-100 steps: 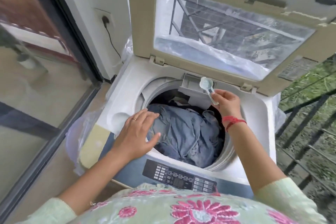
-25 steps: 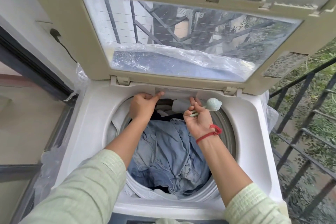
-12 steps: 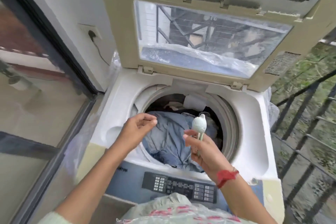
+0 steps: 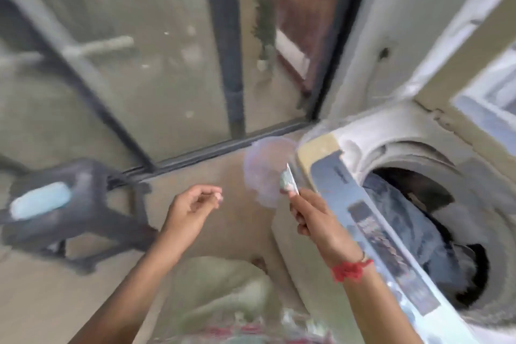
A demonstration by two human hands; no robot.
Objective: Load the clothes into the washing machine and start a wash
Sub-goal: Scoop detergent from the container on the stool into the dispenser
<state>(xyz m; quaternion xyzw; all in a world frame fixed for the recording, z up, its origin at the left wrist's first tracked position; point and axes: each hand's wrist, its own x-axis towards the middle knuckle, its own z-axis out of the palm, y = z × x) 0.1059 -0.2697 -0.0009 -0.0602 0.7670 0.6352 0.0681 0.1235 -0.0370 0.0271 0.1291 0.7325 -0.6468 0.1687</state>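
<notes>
Two hands: the right hand point(image 4: 315, 218) pinches one pale scoop point(image 4: 287, 183) beside the front left corner of one washing machine point(image 4: 329, 153); blue clothes point(image 4: 405, 220) fill its open drum. The left hand point(image 4: 190, 211) hovers empty, fingers loosely curled, over bare floor point(image 4: 223, 173) near one dark stool point(image 4: 69, 201)

The washing machine point(image 4: 413, 184) stands at the right of the blurred view, a white top-loader with its lid point(image 4: 474, 45) raised upright at the back. Its round drum opening is uncovered, and blue clothes point(image 4: 405, 220) lie heaped inside among darker pieces. A dark control panel point(image 4: 391, 257) runs along its front edge.
</notes>
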